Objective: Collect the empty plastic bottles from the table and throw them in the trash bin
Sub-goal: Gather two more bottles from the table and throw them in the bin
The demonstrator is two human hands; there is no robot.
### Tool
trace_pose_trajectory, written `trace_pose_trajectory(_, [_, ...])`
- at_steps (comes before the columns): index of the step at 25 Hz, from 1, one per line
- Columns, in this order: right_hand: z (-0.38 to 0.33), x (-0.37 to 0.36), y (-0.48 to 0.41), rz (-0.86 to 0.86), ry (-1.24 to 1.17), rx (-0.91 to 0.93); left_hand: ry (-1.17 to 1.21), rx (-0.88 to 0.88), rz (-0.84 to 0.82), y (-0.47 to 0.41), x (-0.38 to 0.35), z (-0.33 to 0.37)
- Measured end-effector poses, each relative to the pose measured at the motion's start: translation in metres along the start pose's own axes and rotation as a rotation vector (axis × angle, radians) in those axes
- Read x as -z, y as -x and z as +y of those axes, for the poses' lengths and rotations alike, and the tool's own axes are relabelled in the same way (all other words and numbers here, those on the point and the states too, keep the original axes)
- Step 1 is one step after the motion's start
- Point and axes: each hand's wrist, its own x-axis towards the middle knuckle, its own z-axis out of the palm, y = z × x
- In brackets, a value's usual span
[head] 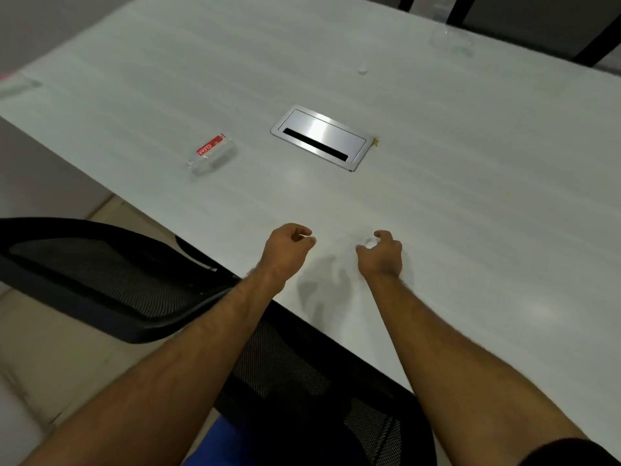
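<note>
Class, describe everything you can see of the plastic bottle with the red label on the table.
The plastic bottle is clear and looks empty and somewhat crushed. A red label with white lettering wraps one end. It lies on its side on the pale table, to the left of the silver cable hatch and apart from it. Neither hand touches it. Blur hides whether it has a cap.

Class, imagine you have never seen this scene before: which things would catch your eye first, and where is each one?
Two bare forearms reach in from the bottom, the left hand curled empty and the right hand pinching a small white cap near the table's near edge. Next comes the crushed clear bottle with a red label, lying on its side left of centre. Beside it, the shiny metal cable hatch sits in the middle of the pale table.
</note>
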Motion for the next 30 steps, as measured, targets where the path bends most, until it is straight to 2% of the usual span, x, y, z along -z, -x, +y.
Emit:
trace_pose_trajectory(3, [-0.021, -0.017, -0.006, 0.052, 0.016, 0.021, -0.015, 0.014, -0.029, -0.033, 0.022, -0.003])
trace_pose_trajectory(9, [-0.113, -0.1, 0.009, 0.009, -0.301, -0.051, -0.109, -0.034, -0.075, -0.116, 0.103, -0.008])
trace_pose_trajectory(11, [-0.152, -0.133, 0.019, -0.027, -0.389, -0.098, -0.196, -0.111, -0.001, -0.144, 0.143, -0.008])
trace_pose_trajectory(14, [-0.196, -0.168, 0.028, -0.052, -0.457, -0.124, -0.338, -0.293, 0.198, -0.181, 0.193, 0.0])
trace_pose_trajectory(17, [-0.228, -0.189, 0.031, -0.078, -0.461, -0.117, -0.581, -0.409, 0.362, -0.221, 0.223, 0.01])
trace_pose_trajectory(19, [-0.241, -0.197, 0.03, -0.059, -0.454, -0.132, -0.732, -0.386, 0.324, -0.246, 0.231, 0.018])
trace_pose_trajectory(21, [-0.247, -0.201, 0.029, -0.05, -0.474, -0.152, -0.821, -0.307, 0.194, -0.266, 0.235, 0.022])
trace_pose_trajectory(23, [-0.247, -0.204, 0.032, -0.053, -0.509, -0.177, -0.81, -0.283, 0.044, -0.273, 0.236, 0.02])
trace_pose_trajectory(26, [-0.242, -0.205, 0.042, -0.053, -0.553, -0.214, -0.725, -0.296, 0.037, -0.263, 0.236, 0.011])
trace_pose_trajectory(28, [-0.237, -0.206, 0.049, -0.052, -0.561, -0.231, -0.802, -0.359, 0.054, -0.252, 0.237, 0.002])
trace_pose_trajectory(30, [-0.233, -0.205, 0.056, -0.053, -0.586, -0.237, -1.008, -0.586, 0.085, -0.245, 0.243, -0.007])
